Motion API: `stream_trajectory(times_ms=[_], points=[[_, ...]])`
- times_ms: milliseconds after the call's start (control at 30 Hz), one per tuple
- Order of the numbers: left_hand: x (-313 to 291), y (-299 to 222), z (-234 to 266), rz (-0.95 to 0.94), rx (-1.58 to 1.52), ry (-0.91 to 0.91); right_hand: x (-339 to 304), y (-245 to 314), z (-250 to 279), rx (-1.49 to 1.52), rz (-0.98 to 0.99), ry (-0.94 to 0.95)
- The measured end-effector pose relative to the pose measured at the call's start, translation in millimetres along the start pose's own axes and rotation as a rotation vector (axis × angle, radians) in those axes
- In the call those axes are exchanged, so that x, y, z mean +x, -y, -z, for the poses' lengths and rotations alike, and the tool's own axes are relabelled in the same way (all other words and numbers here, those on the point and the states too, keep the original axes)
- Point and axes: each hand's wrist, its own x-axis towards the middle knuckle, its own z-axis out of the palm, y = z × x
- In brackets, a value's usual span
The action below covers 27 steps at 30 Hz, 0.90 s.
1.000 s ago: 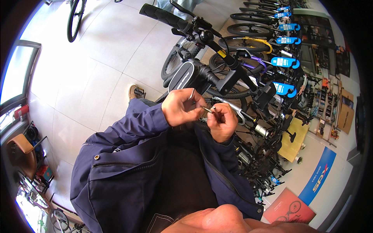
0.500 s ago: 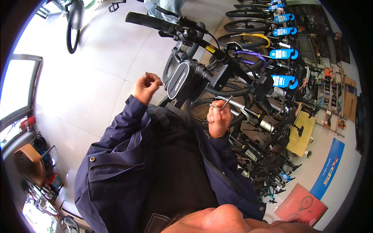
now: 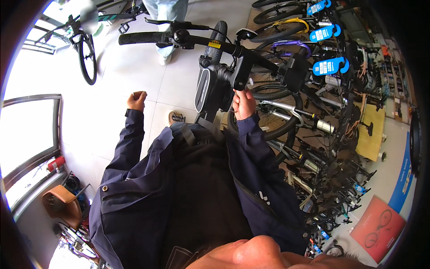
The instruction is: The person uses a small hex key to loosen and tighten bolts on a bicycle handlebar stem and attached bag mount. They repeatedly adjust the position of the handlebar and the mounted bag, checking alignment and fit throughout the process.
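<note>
My right hand (image 3: 244, 104) is closed just below a black box-shaped mount (image 3: 242, 74) on the bicycle's handlebar (image 3: 197, 41). Its fingertips touch or nearly touch the mount's lower end, and what they hold is hidden. Left of them is a black frame bag (image 3: 204, 92) with a pale outline, fixed behind the stem. My left hand (image 3: 136, 101) hovers over the tiled floor, away from the bicycle, fingers curled together; anything in them is too small to make out.
Several parked bicycles with blue tags (image 3: 330, 67) crowd the right side. A person's legs (image 3: 168, 18) are beyond the handlebar. Another bicycle (image 3: 86, 54) stands far left. A brown chair (image 3: 62, 204) and a red fire extinguisher (image 3: 56, 163) are at the left.
My right hand, which showed a thin metal rod and a small metal piece, has moved up to the mount. My left hand has moved left, away from the bag. The view has shifted.
</note>
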Motion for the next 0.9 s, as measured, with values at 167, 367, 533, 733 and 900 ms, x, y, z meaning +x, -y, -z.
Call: stream_trajectory(times_ms=[167,367,533,733,900], points=[[0.8,21.5,33.2,0.054,0.096,-0.033,8.2,-4.9,4.0,0.018,0.000,0.056],[-4.4,60.5,53.2,0.095,0.246,-0.032,24.1,-20.9,9.1,0.087,0.088,0.065],[2.1,101.8,85.1,0.150,0.510,0.047,27.6,-26.7,8.9,0.058,0.082,0.047],[11.2,130.9,123.8,0.153,0.597,0.036,24.8,-26.2,6.6,0.086,0.074,0.070],[7.3,114.3,128.9,0.221,0.565,-0.030,24.6,-26.0,4.6,0.100,0.057,0.072]])
